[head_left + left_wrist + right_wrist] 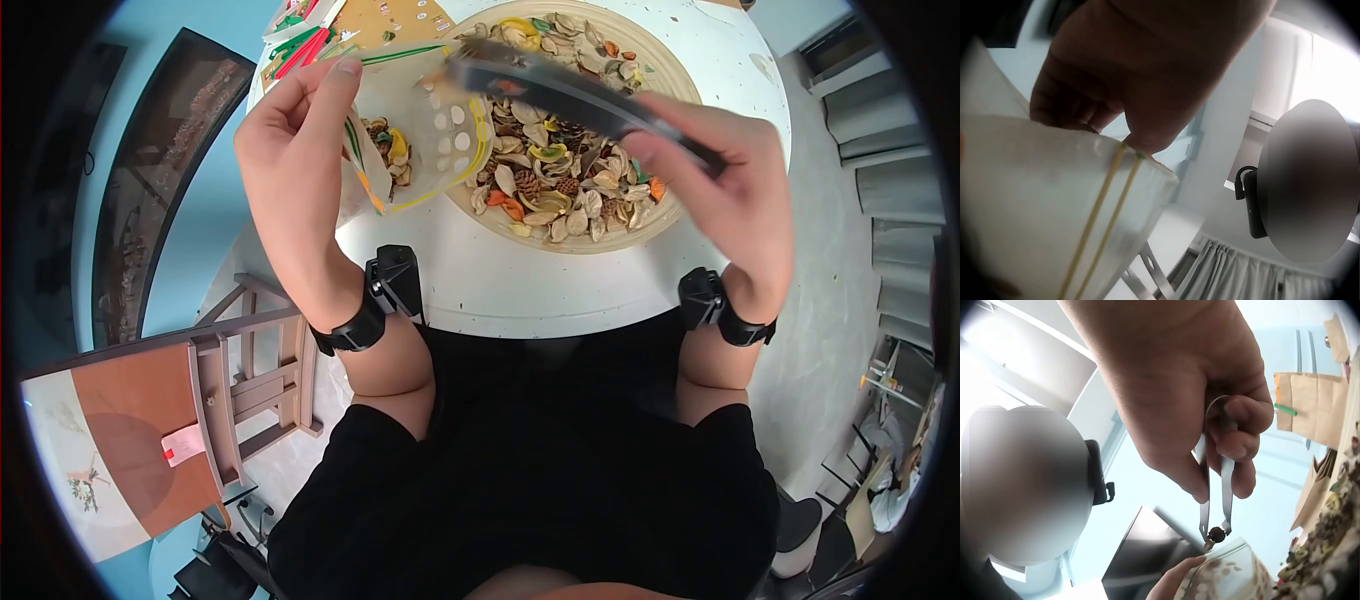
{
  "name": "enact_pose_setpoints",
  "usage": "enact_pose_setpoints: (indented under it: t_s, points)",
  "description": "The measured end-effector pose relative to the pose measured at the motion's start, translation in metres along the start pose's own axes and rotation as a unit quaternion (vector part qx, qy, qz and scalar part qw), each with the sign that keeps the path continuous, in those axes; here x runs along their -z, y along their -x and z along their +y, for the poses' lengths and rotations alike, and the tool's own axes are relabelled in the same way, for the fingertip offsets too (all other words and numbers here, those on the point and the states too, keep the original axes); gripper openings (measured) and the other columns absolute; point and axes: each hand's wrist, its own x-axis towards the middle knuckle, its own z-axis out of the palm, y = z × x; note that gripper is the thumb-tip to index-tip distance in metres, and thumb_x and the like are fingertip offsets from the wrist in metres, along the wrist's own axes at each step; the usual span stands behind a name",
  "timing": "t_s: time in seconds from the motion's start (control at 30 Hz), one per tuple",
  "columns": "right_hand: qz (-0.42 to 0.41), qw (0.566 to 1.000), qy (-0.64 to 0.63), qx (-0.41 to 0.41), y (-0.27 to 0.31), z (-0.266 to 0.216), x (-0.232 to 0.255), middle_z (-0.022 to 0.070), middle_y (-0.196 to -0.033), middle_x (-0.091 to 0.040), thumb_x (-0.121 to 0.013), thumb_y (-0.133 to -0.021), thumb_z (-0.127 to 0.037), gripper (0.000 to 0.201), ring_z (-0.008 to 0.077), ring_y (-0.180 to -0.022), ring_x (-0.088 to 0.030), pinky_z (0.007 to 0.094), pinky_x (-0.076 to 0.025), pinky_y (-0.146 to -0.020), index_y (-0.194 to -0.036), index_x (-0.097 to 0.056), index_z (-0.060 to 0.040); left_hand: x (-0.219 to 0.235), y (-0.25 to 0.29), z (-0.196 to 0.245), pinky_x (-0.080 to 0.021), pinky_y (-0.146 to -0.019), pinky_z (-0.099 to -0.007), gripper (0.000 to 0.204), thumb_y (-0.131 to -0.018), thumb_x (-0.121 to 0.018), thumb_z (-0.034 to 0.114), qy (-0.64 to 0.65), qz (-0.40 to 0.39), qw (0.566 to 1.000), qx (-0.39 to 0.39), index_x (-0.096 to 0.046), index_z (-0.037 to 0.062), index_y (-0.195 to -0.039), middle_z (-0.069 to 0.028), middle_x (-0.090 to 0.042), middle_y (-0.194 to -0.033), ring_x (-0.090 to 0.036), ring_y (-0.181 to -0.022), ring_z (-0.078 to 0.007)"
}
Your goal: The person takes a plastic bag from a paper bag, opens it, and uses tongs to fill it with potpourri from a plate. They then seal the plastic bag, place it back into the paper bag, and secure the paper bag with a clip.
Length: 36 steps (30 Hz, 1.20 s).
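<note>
My left hand pinches the upper edge of a clear zip bag with yellow and green seal lines. Some dried petals lie inside the bag. In my right hand is a pair of metal tongs, blurred in the head view. Between the tong tips, in the right wrist view, sits a small dark pine cone, right at the bag's mouth. Beside the bag, a round wooden tray holds dried potpourri of pale petals, pine cones and orange and yellow pieces.
The round white table carries the tray, with small crumbs scattered near it. Red and green strips lie at the far left. A brown paper bag stands beyond the potpourri in the right wrist view. A wooden chair is on my left.
</note>
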Motion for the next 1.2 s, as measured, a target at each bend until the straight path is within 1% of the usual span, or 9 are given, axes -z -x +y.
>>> enact_pose_setpoints:
  t_s: [0.07,0.17,0.3,0.4,0.53,0.83,0.93,1.03,1.2]
  points:
    - [-0.073,0.997,0.036,-0.010,-0.003,-0.014,-0.005,0.0115,-0.091,-0.078,-0.076,-0.090,-0.005,0.031,0.0104,-0.080,-0.070,0.0229,-0.055,-0.072,-0.118,-0.072,0.0064,-0.001,0.000,-0.001,-0.032,-0.057,-0.0182,0.028,-0.091,-0.077,0.023,0.008,0.007,1.000,-0.002,-0.076,-0.0033,-0.101,0.0063,-0.062,-0.072,-0.046,-0.063,0.0004]
    - [-0.066,0.996,0.052,-0.003,-0.006,-0.020,-0.017,0.0126,-0.091,-0.078,-0.079,-0.089,-0.007,0.032,0.0106,-0.080,-0.071,0.0239,-0.056,-0.073,-0.117,-0.072,0.0069,-0.001,-0.001,-0.002,-0.034,-0.056,-0.0189,0.028,-0.090,-0.077,0.023,0.013,0.028,0.999,-0.009,-0.077,-0.0036,-0.098,0.0048,-0.062,-0.071,-0.047,-0.061,-0.0010]
    - [0.003,0.999,0.032,0.007,-0.002,-0.007,-0.013,0.0095,-0.067,-0.065,-0.079,-0.089,-0.020,0.028,0.0110,-0.055,-0.052,0.0267,-0.042,-0.053,-0.109,-0.076,0.0003,0.000,-0.002,-0.002,-0.037,-0.054,-0.0207,0.029,-0.089,-0.078,0.025,0.009,0.061,0.998,-0.008,-0.078,-0.0040,-0.095,0.0023,-0.062,-0.069,-0.050,-0.058,-0.0035]
    - [-0.020,0.997,0.040,-0.059,0.004,-0.001,0.015,0.0082,-0.068,-0.066,-0.080,-0.088,-0.019,0.031,0.0082,-0.058,-0.051,0.0253,-0.042,-0.055,-0.110,-0.074,0.0032,0.000,-0.002,-0.002,-0.039,-0.053,-0.0216,0.030,-0.089,-0.078,0.025,0.004,0.080,0.997,-0.018,-0.078,-0.0042,-0.094,0.0014,-0.061,-0.067,-0.050,-0.057,-0.0045]
    - [-0.068,0.980,0.139,-0.126,0.013,0.005,0.042,0.0077,-0.067,-0.065,-0.081,-0.086,-0.018,0.034,0.0096,-0.059,-0.048,0.0273,-0.042,-0.055,-0.112,-0.074,0.0040,0.000,-0.002,-0.002,-0.040,-0.052,-0.0217,0.029,-0.089,-0.077,0.025,0.028,0.099,0.994,-0.032,-0.079,-0.0043,-0.095,0.0012,-0.061,-0.067,-0.051,-0.057,-0.0047]
    - [-0.112,0.963,0.207,-0.132,0.009,0.013,0.039,0.0126,-0.059,-0.056,-0.078,-0.089,-0.020,0.032,0.0104,-0.054,-0.043,0.0303,-0.039,-0.052,-0.110,-0.075,0.0033,0.001,0.001,0.001,-0.040,-0.052,-0.0221,0.028,-0.090,-0.077,0.022,0.045,0.068,0.996,-0.043,-0.078,-0.0046,-0.099,-0.0002,-0.064,-0.069,-0.052,-0.056,-0.0055]
    - [-0.087,0.964,0.202,-0.146,0.007,0.012,0.041,0.0116,-0.062,-0.062,-0.077,-0.090,-0.017,0.028,0.0088,-0.055,-0.046,0.0271,-0.040,-0.052,-0.109,-0.075,0.0038,0.001,0.001,-0.001,-0.040,-0.052,-0.0221,0.028,-0.090,-0.077,0.022,0.054,0.047,0.997,-0.031,-0.078,-0.0042,-0.100,0.0000,-0.064,-0.069,-0.051,-0.056,-0.0053]
    - [-0.004,0.992,0.080,-0.096,0.011,0.013,0.041,0.0104,-0.069,-0.069,-0.078,-0.089,-0.014,0.027,0.0077,-0.057,-0.050,0.0240,-0.042,-0.054,-0.109,-0.076,0.0039,-0.002,0.002,0.000,-0.040,-0.052,-0.0219,0.027,-0.090,-0.078,0.021,0.048,0.031,0.998,-0.022,-0.078,-0.0037,-0.101,0.0008,-0.064,-0.069,-0.051,-0.055,-0.0051]
    - [0.025,0.999,0.012,0.046,0.004,0.000,0.014,0.0099,-0.075,-0.073,-0.080,-0.088,-0.014,0.027,0.0072,-0.059,-0.055,0.0231,-0.044,-0.055,-0.108,-0.076,0.0037,-0.003,0.004,0.001,-0.040,-0.052,-0.0217,0.026,-0.090,-0.078,0.020,0.043,0.014,0.999,-0.022,-0.078,-0.0034,-0.100,0.0015,-0.063,-0.068,-0.051,-0.055,-0.0048]
